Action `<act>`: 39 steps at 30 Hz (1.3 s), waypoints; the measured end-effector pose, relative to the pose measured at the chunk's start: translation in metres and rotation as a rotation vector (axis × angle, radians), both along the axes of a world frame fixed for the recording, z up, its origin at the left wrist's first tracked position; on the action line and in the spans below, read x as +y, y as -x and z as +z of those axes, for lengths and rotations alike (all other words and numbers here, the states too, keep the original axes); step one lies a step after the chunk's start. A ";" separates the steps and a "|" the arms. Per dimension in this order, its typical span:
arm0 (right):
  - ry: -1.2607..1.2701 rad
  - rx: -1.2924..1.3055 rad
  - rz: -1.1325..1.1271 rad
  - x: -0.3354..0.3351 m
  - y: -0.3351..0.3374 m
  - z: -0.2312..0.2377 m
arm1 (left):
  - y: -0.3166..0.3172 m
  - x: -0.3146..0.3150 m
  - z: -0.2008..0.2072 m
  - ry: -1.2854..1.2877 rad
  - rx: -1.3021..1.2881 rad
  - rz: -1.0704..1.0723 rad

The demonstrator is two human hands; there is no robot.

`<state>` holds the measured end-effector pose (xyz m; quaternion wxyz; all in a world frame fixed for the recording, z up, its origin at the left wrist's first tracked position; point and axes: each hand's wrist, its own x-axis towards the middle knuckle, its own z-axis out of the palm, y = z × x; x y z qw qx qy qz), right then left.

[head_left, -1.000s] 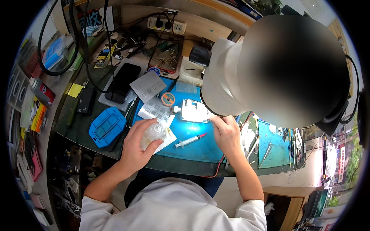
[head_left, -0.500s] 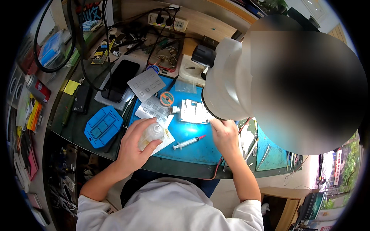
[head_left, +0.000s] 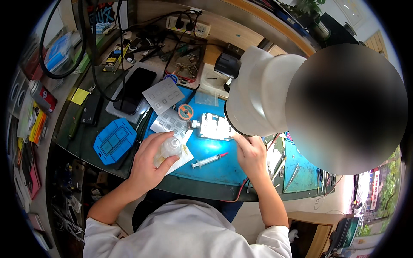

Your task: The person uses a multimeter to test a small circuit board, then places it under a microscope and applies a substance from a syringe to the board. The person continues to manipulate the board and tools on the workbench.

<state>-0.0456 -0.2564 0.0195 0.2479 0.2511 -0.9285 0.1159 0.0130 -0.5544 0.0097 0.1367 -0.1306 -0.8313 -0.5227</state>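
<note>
In my left hand (head_left: 145, 165) is a clear squeeze bottle (head_left: 172, 145) with a narrow tip, the fingers and thumb wrapped round it. It is over a white paper (head_left: 186, 157) on the blue mat. My right hand (head_left: 253, 155) is closed in a pinch by the near right corner of a brightly lit metal fixture (head_left: 215, 126). What its fingertips hold is too small or hidden to make out. Glare washes out the fixture's top. A syringe (head_left: 209, 160) with a red tip lies on the mat between my hands.
A white microscope (head_left: 254, 94) overhangs the fixture's right side. Stencil sheets (head_left: 163, 94), a solder wick spool (head_left: 185, 112) and a blue tray-like pad (head_left: 115, 142) lie to the left. A black phone (head_left: 137, 88) is behind them. Tweezers (head_left: 292, 177) lie at right.
The whole view has shifted slightly. Both hands keep nearly the same place and grip.
</note>
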 end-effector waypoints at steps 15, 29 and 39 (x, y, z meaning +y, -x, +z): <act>0.077 0.033 0.009 -0.009 0.001 0.007 | 0.001 -0.002 -0.001 0.012 0.044 0.007; 0.083 0.010 0.036 -0.009 0.002 0.003 | 0.002 -0.003 -0.002 0.027 0.041 0.003; 0.048 0.030 0.031 -0.011 0.005 0.002 | 0.002 -0.002 -0.002 -0.016 -0.018 0.002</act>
